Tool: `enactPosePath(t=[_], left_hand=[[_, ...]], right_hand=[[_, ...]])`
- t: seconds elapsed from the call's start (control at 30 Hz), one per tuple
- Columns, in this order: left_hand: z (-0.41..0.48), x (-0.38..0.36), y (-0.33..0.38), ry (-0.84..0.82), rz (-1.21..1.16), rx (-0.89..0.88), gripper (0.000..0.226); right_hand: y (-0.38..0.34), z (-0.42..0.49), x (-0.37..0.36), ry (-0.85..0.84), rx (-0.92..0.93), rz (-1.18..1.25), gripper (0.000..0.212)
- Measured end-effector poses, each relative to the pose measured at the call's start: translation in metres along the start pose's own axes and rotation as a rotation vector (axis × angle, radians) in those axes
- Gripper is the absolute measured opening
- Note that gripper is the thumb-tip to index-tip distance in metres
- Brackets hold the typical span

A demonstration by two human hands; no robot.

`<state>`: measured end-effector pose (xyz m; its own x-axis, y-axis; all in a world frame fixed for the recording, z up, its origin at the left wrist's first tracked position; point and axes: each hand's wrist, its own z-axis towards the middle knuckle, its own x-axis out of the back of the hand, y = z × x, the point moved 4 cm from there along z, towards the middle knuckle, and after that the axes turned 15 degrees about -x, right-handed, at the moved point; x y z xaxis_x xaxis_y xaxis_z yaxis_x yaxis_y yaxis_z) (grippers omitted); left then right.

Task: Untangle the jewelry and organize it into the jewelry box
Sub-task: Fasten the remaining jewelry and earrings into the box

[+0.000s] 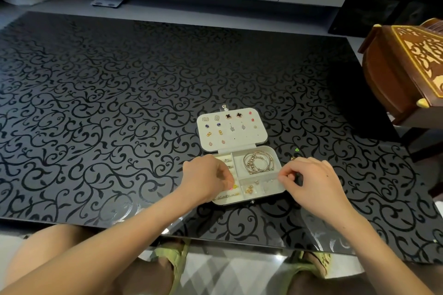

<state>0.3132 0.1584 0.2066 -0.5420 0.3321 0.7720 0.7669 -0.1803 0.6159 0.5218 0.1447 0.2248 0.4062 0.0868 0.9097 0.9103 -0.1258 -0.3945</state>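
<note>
Head view.
- Jewelry box (239,201): open on the near middle of the black scroll-patterned table (119,103). Lid (199,132) lies flat on the far side, with rows of stud earrings (228,116).
- Base, far-right compartment: gold bangles (257,163).
- Near-right compartment: small gold pieces (249,190), indistinct.
- Near-left compartment: chain (227,196), partly hidden.
- Left hand (206,177): covers the base's left side, fingers curled downward; hold cannot be told.
- Right hand (311,179): at the box's right edge, thumb and forefinger pinched together; contents too small to tell.
- Green heart (297,150): on the table, just beyond the right hand.
</note>
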Motion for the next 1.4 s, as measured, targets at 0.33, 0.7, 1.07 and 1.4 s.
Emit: enactPosePath(t=[0.33,0.7,1.07,1.4], left_hand=[[0.000,0.002,0.003,0.025,0.035,-0.011,0.011],[-0.003,0.030,-0.005,0.169,-0.218,0.059,0.016],[-0.008,0.038,-0.020,0.262,-0.346,0.082,0.012],[-0.028,0.034,0.006,0.154,-0.395,-0.060,0.014]], right_hand=[[0.046,0.030,0.009,0.181,-0.237,0.014,0.011],[0.047,0.082,-0.014,0.130,-0.392,0.010,0.013],[0.047,0.091,-0.020,0.120,-0.358,0.045,0.012],[-0.038,0.014,-0.006,-0.385,-0.290,1.110,0.024]])
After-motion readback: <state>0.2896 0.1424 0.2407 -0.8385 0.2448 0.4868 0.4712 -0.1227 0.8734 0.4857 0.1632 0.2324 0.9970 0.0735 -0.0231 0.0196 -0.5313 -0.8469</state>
